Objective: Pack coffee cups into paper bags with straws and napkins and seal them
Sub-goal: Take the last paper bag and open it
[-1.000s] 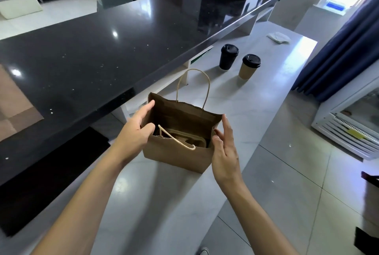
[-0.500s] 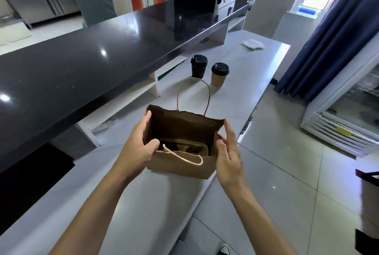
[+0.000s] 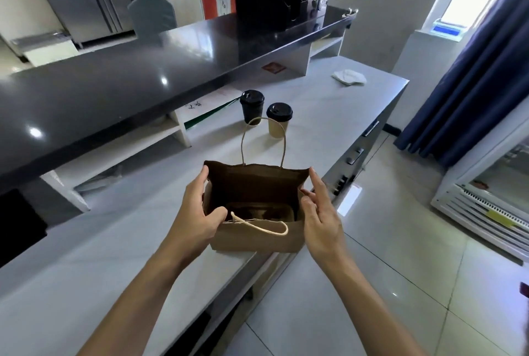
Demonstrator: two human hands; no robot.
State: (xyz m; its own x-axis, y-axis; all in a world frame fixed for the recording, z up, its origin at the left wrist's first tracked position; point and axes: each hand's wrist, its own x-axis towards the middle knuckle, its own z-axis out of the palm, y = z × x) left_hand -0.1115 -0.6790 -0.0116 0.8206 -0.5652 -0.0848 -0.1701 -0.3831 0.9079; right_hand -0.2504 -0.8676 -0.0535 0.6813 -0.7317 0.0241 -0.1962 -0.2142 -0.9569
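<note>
Spread wider since a sec ago: bag [image 3: 254, 237] mouth now squarer, both hands shifted to its side edges. Left hand [image 3: 197, 216] grips left wall, thumb inside, fingers outside. Right hand [image 3: 322, 219] open, fingertips just touching right edge. Bag upright near counter [image 3: 120, 241] front edge. Inside: cardboard cup tray [image 3: 262, 209] at bottom, slots look empty. Black cup [image 3: 252, 106] & tan cup [image 3: 278, 122] beyond bag, on counter, lids on. Prob best to keep walls parted, tray flat, rear handle clear, then lower cups straight into slots. Napkins [image 3: 349, 77] far end.
</note>
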